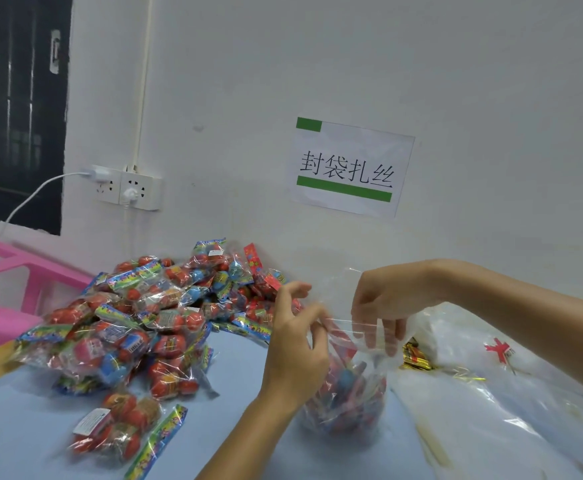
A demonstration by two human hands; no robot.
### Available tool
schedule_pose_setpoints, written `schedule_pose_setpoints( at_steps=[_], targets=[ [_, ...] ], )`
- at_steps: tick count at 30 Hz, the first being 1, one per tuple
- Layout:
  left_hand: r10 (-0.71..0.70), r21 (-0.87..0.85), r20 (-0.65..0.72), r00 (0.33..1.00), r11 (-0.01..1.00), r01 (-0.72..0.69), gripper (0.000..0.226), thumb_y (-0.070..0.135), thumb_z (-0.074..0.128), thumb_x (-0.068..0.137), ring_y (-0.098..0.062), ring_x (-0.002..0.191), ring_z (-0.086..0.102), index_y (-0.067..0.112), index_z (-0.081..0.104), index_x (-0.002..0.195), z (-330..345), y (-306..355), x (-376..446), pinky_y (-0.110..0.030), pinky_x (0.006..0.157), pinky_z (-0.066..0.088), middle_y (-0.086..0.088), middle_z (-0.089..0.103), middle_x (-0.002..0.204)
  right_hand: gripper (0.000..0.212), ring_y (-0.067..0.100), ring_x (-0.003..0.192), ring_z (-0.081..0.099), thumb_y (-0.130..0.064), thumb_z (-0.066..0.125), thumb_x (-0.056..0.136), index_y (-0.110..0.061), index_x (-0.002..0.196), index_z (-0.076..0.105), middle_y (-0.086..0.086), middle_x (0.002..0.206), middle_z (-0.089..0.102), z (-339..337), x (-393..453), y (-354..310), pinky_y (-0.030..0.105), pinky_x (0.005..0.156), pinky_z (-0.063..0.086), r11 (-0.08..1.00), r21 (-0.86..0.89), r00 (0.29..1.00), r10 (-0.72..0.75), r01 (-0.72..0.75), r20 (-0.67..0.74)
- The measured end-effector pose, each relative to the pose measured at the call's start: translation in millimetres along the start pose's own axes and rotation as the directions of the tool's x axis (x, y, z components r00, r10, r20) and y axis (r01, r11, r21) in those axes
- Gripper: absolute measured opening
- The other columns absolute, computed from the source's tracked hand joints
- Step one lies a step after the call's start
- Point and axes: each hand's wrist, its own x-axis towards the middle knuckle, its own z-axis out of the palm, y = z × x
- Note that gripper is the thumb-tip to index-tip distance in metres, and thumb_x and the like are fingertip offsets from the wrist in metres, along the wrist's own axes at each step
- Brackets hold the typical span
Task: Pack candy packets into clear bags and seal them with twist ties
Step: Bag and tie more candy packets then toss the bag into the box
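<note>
A clear bag (347, 407) stands on the blue table (241, 393), partly filled with red and blue candy packets. My left hand (295, 344) pinches the bag's open rim on the left side. My right hand (388, 299) reaches from the right and grips the rim's far side, fingers curled down over the plastic. A large heap of candy packets (151, 317) lies to the left of the bag. One loose packet (120, 431) lies in front of the heap. Gold twist ties (416, 358) lie just right of the bag.
A stack of empty clear bags (497, 410) covers the table at right. A pink plastic stool (16, 271) sits at the far left. The white wall behind carries a power socket (127, 188) with plugged cables and a paper sign (350, 168).
</note>
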Motion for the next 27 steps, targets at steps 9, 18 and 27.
schedule_pose_setpoints(
  at_steps=[9,18,27],
  targets=[
    [0.115,0.016,-0.026,0.993,0.993,-0.115,0.025,-0.003,0.051,0.080,-0.014,0.112,0.051,0.018,0.063,0.074,1.4,3.6,-0.4,-0.031,0.087,0.046,0.005,0.042,0.122,0.024,0.006,0.051,0.067,-0.013,0.077,0.085,-0.037,0.087,0.073,-0.003,0.058,0.070,14.1,12.6,-7.7,0.014,0.049,0.050,0.984,-0.163,0.983,0.097,-0.070,0.159],
    [0.130,0.048,0.027,0.991,0.990,-0.131,0.025,-0.001,0.053,0.081,-0.004,0.108,0.048,0.020,0.064,0.074,2.1,-1.3,-2.8,-0.019,0.080,0.045,0.004,0.043,0.125,0.032,0.017,0.068,0.058,-0.004,0.055,0.090,-0.028,0.068,0.054,-0.007,0.062,0.061,38.5,33.2,-6.1,0.024,0.056,0.047,0.887,-0.461,1.000,0.030,-0.026,0.002],
    [0.099,0.041,-0.016,0.995,0.994,-0.098,0.031,-0.003,0.052,0.081,-0.007,0.104,0.049,0.026,0.057,0.074,1.4,-5.1,-1.7,-0.010,0.083,0.039,0.005,0.042,0.121,0.030,0.003,0.066,0.070,0.002,0.044,0.091,-0.012,0.086,0.070,-0.013,0.073,0.069,23.8,28.3,12.1,0.009,0.056,0.045,0.970,-0.236,0.972,-0.106,0.054,-0.212]
  ],
)
